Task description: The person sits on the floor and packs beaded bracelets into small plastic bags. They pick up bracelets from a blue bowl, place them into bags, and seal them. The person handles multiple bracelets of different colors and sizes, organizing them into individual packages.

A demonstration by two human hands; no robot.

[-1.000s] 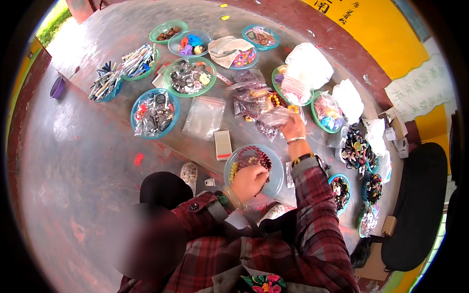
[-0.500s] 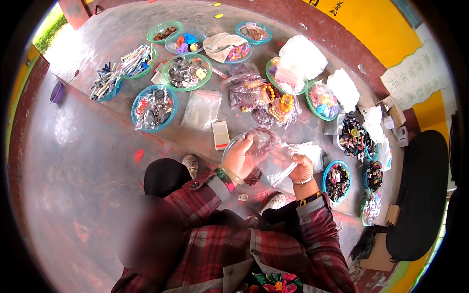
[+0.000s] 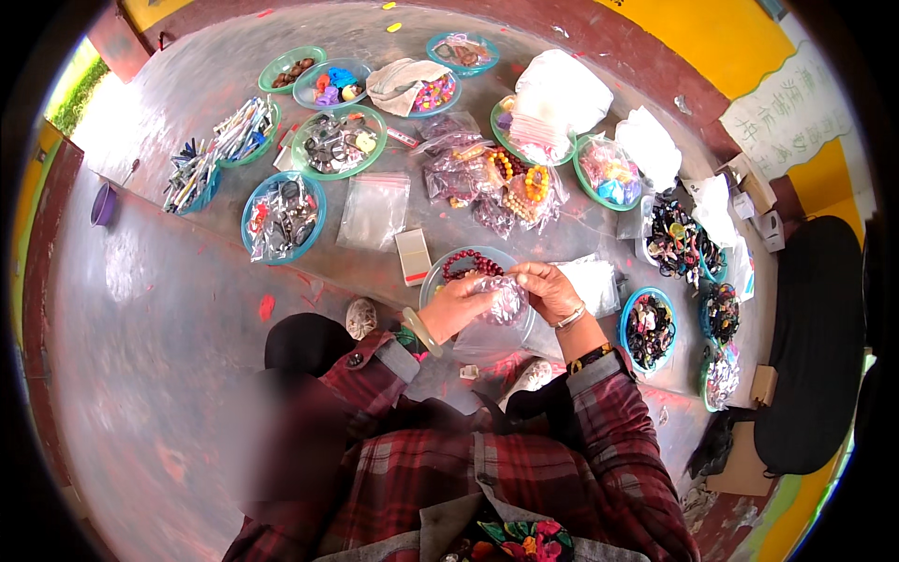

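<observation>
Right grip [image 3: 553,292] with bag [image 3: 503,303] partly hides the bowl [image 3: 433,275] near a box [image 3: 412,257].

Bowls of small goods on a grey floor [image 3: 150,375] marked with red smears.
At left, pens [image 3: 245,126] fill a blue bowl and a green bowl, with a purple bowl [image 3: 102,206] well apart near the wall's foot. Toward the far side, brown lumps [image 3: 296,72] sit in another green bowl, and a beige cloth [image 3: 403,86] half covers pink bits [image 3: 434,95]. A big white bag [image 3: 566,89] and a smaller white bag [image 3: 650,150] lie farther right. On the right, dark trinkets [image 3: 648,330] fill a blue-rimmed bowl; a long black thing [image 3: 810,347] lies near flat cardboard [image 3: 740,461] and a small brown box [image 3: 764,385]. Beyond stands a yellow wall [image 3: 679,47] with a lettered sheet [image 3: 791,117].
</observation>
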